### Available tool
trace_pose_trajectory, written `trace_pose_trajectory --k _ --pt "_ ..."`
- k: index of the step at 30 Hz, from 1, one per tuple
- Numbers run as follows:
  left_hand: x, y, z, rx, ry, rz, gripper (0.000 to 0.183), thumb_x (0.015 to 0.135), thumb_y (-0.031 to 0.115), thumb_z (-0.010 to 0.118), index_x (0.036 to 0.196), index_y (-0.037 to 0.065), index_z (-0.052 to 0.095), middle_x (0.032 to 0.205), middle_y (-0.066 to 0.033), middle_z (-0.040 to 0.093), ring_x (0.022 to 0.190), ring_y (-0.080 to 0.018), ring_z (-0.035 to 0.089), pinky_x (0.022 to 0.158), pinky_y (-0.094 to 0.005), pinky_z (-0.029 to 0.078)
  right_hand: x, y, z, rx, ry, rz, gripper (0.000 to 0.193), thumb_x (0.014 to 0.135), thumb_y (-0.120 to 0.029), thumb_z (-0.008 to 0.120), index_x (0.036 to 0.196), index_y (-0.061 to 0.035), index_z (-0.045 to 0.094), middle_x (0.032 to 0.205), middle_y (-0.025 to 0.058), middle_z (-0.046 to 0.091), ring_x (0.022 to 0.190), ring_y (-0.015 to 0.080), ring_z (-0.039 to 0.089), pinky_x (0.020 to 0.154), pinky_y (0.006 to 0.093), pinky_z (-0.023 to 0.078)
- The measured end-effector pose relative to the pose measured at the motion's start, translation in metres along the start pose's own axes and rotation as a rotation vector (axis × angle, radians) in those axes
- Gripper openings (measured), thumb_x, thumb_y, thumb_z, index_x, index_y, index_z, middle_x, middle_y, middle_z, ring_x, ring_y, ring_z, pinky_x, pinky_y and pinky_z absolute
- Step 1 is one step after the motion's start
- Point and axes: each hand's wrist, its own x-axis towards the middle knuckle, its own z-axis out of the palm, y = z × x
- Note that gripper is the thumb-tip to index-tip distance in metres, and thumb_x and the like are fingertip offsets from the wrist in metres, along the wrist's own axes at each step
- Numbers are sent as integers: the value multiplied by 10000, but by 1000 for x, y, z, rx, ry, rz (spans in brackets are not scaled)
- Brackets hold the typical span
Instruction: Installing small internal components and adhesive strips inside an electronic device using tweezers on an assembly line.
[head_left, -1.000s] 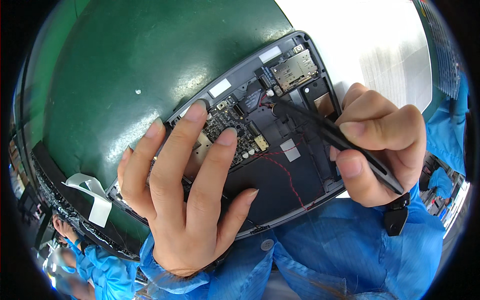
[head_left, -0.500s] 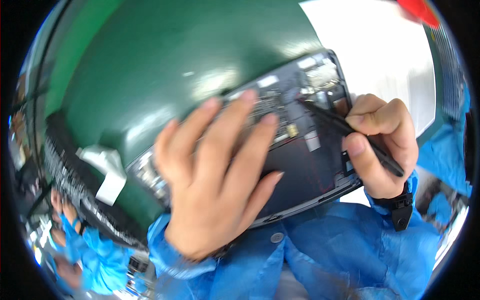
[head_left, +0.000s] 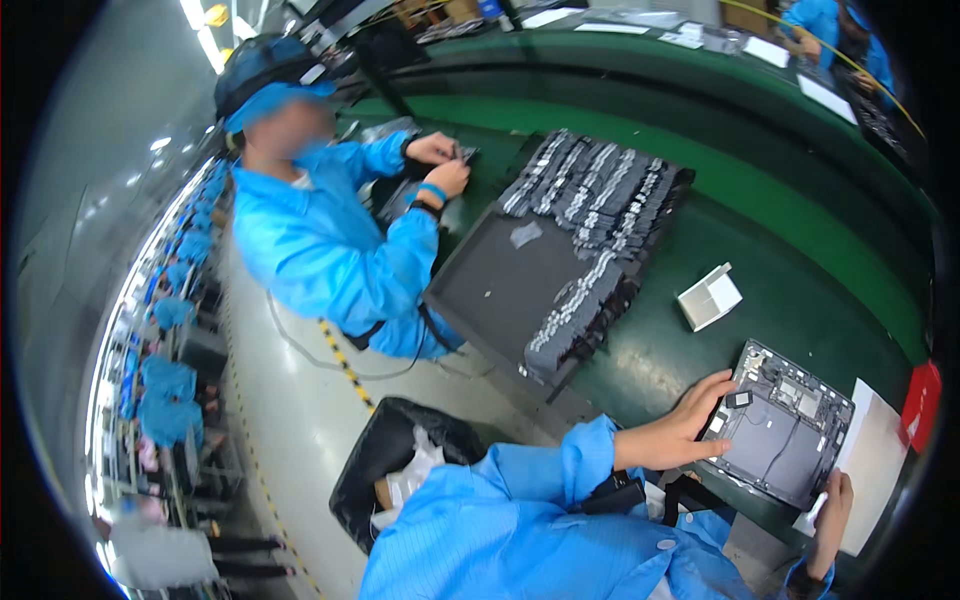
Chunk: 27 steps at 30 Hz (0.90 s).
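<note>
An opened tablet [head_left: 770,445], its dark inner panel and circuit boards exposed, lies near the front of the green bench [head_left: 700,240] at the lower right. My left hand [head_left: 685,428] rests along its left edge, fingers stretched and thumb spread apart from them over the lower corner. A small black part [head_left: 739,400] sits on the tablet beside those fingers. By the tablet's lower right corner is my right hand [head_left: 832,515], fingers curled, with something small and white at them that I cannot make out. No black pen-like tool shows.
A large dark tray [head_left: 480,285] holds rows of dark parts [head_left: 600,190]. Between it and the tablet stands a small white box [head_left: 710,300]. White paper [head_left: 875,450] and a red object [head_left: 921,405] lie at right. A co-worker [head_left: 330,240] stands left, behind a black bin [head_left: 385,430].
The view has swung left, bringing the tray and co-worker into sight. My left hand has moved from over the boards to the left edge; my right hand no longer shows the black tool.
</note>
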Motion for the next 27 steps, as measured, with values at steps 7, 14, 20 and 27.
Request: trace_pose_trajectory --k 7,14,20,27 --pt "17 4 14 -31 143 31 811 915 256 674 1549 70 203 1621 -279 -28 1510 -465 32 1213 -530 137 -12 -60 20 123 12 107 407 999 -392 615 791 -52 534 642 -35 413 565 55 354 507 267 280" --pt "15 -9 -1 -3 254 36 741 924 227 664 1539 97 272 1627 -288 5 1500 -471 66 1199 -535 171 -17 -42 48 257 82 -165 384 978 -278 650 1191 34 581 974 16 574 900 86 514 802 228 417" --pt "17 -8 -4 -135 296 151 761 927 183 653 1557 79 240 1657 -243 -12 1520 -431 59 1206 -521 161 -28 -64 43 661 25 -122 508 1006 -271 600 1414 3 472 1296 87 568 1193 170 529 1032 302 398" --pt "-10 -6 -28 111 324 320 646 938 161 619 1504 7 347 1590 -204 291 1509 -451 113 1197 -553 210 78 -102 -10 768 224 -239 380 998 -300 620 1319 -99 590 1238 21 609 1113 142 576 960 303 431"
